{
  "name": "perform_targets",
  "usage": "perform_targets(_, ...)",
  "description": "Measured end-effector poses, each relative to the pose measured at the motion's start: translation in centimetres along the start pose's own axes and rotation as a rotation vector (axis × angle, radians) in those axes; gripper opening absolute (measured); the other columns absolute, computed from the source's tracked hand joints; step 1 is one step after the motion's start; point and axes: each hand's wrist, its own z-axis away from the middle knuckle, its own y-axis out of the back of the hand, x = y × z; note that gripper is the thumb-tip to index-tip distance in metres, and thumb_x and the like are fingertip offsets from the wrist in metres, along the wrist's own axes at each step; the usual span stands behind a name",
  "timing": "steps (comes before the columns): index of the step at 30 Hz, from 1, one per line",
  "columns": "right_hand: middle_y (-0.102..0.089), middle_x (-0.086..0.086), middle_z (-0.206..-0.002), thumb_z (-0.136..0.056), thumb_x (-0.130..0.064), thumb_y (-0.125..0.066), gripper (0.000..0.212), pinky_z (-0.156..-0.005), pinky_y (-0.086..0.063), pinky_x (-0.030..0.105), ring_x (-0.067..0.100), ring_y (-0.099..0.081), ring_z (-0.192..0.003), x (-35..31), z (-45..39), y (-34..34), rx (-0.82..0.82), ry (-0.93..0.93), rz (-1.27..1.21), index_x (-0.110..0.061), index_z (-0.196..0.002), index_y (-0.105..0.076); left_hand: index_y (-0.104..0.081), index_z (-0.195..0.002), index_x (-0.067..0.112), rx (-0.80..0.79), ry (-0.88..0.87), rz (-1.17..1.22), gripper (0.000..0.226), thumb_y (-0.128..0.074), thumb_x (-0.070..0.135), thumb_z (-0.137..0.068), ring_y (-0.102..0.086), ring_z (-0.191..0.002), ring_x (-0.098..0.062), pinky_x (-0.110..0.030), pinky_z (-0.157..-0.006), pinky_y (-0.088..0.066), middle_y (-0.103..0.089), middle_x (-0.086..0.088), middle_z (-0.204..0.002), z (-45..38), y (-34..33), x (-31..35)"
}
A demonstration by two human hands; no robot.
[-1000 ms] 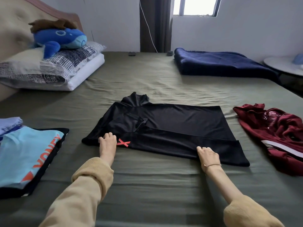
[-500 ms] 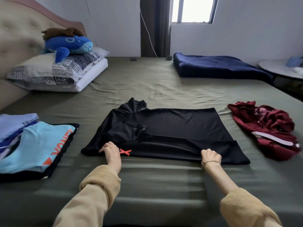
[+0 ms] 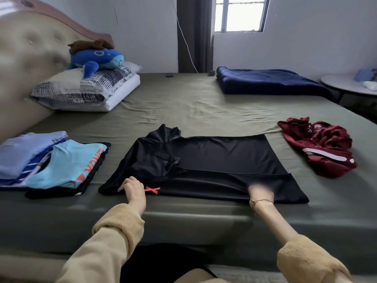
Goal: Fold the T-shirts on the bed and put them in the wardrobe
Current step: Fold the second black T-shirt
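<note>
At frame centre, the left hand (image 3: 133, 187) curls its fingers onto the black T-shirt (image 3: 204, 160) hem; the right hand (image 3: 261, 193) is blurred, its grip unreadable. Folded shirts (image 3: 51, 162) are stacked at left.

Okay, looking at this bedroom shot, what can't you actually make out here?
Head view only:
- Right hand: motion-blurred, so its hold on the black shirt is unclear.
- Folded pile: cut off by the left edge.
- Side table: cut off by the right edge; items on it blurred.
- Red shirt: crumpled, print unreadable.
- Wardrobe: not in view.
</note>
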Motion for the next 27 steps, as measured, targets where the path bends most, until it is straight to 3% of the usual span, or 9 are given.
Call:
perform_targets(5, -0.055, 0.003, -0.126, -0.087, -0.001, -0.05, 0.036, -0.083, -0.047, 0.028, 0.021, -0.055, -0.118, 0.2, 1.0, -0.3, 0.003, 0.015, -0.024, -0.015, -0.12, -0.056, -0.051, -0.129, 0.006, -0.023, 0.018, -0.009, 0.033, -0.038, 0.007, -0.098, -0.053, -0.112, -0.026, -0.037, -0.087, -0.054, -0.049, -0.01, -0.122, 1.0, -0.2, -0.4)
perform_targets(9, -0.053, 0.004, -0.129, -0.088, -0.003, -0.048, 0.036, -0.09, -0.043, 0.03, 0.022, -0.052, -0.121, 0.5, 1.1, 0.1, -0.045, 0.018, -0.051, -0.014, -0.121, -0.056, -0.048, -0.131, 0.007, -0.027, 0.057, 0.062, 0.035, -0.044, 0.014, -0.097, -0.049, -0.118, -0.024, -0.042, -0.098, -0.047, -0.048, -0.009, -0.127, 1.2, -0.1, -0.6)
perform_targets(12, -0.054, 0.005, -0.126, -0.089, -0.003, -0.047, 0.031, -0.092, -0.041, 0.033, 0.023, -0.05, -0.119, 1.0, 0.5, 0.7, -0.038, 0.025, -0.143, -0.013, -0.116, -0.056, -0.046, -0.13, 0.007, 0.056, 0.106, 0.186, 0.033, -0.044, 0.011, -0.097, -0.048, -0.118, -0.022, -0.045, -0.103, -0.04, -0.05, -0.009, -0.127, 1.1, 1.1, -0.5)
perform_targets(14, -0.052, 0.004, -0.126, -0.09, -0.006, -0.048, 0.028, -0.094, -0.04, 0.035, 0.021, -0.046, -0.122, 1.3, -0.1, 0.8, 0.06, 0.051, -0.226, -0.014, -0.115, -0.054, -0.046, -0.128, 0.007, 0.166, 0.081, 0.278, 0.031, -0.043, 0.009, -0.096, -0.047, -0.118, -0.021, -0.043, -0.103, -0.039, -0.05, -0.007, -0.126, 0.9, 2.3, -0.1)
perform_targets(16, -0.049, 0.001, -0.124, -0.09, -0.01, -0.047, 0.023, -0.096, -0.036, 0.037, 0.018, -0.041, -0.123, 1.3, -0.8, 0.7, 0.166, 0.136, -0.294, -0.018, -0.111, -0.051, -0.043, -0.126, 0.01, 0.295, -0.033, 0.388, 0.033, -0.05, 0.015, -0.093, -0.047, -0.117, -0.02, -0.039, -0.099, -0.039, -0.049, -0.005, -0.126, 0.7, 3.4, 0.9)
perform_targets(19, -0.047, -0.004, -0.128, -0.09, -0.014, -0.046, 0.027, -0.102, -0.027, 0.037, 0.015, -0.038, -0.124, 0.7, -2.1, 0.5, 0.199, 0.308, -0.395, -0.023, -0.116, -0.045, -0.04, -0.126, 0.016, 0.458, -0.297, 0.547, 0.033, -0.041, 0.015, -0.093, -0.045, -0.118, -0.018, -0.033, -0.096, -0.038, -0.048, -0.001, -0.127, 0.4, 5.3, 3.2)
perform_targets(22, -0.046, -0.007, -0.134, -0.092, -0.024, -0.051, 0.045, -0.113, -0.016, 0.041, 0.014, -0.035, -0.13, -0.2, -3.6, 0.7, 0.093, 0.394, -0.466, -0.023, -0.135, -0.037, -0.035, -0.138, 0.02, 0.397, -0.55, 0.751, 0.046, -0.041, 0.019, -0.093, -0.036, -0.129, -0.014, -0.032, -0.107, -0.027, -0.042, 0.003, -0.138, 0.0, 7.2, 5.8)
perform_targets(25, -0.048, -0.002, -0.129, -0.09, -0.031, -0.055, 0.042, -0.112, -0.018, 0.041, 0.017, -0.036, -0.128, -0.8, -5.2, 1.0, 0.049, 0.429, -0.369, -0.022, -0.131, -0.047, -0.033, -0.143, 0.022, 0.229, -0.666, 0.843, 0.055, -0.047, 0.023, -0.09, -0.035, -0.131, -0.017, -0.037, -0.113, -0.02, -0.044, 0.001, -0.136, -0.4, 8.7, 7.7)
perform_targets(27, -0.049, 0.002, -0.123, -0.091, -0.032, -0.053, 0.036, -0.106, -0.026, 0.038, 0.019, -0.037, -0.125, -0.9, -6.1, 1.2, 0.048, 0.44, -0.366, -0.02, -0.125, -0.054, -0.046, -0.131, 0.022, 0.258, -0.654, 0.855, 0.044, -0.049, 0.028, -0.088, -0.04, -0.121, -0.018, -0.035, -0.11, -0.024, -0.049, 0.0, -0.122, -0.8, 9.2, 8.3)
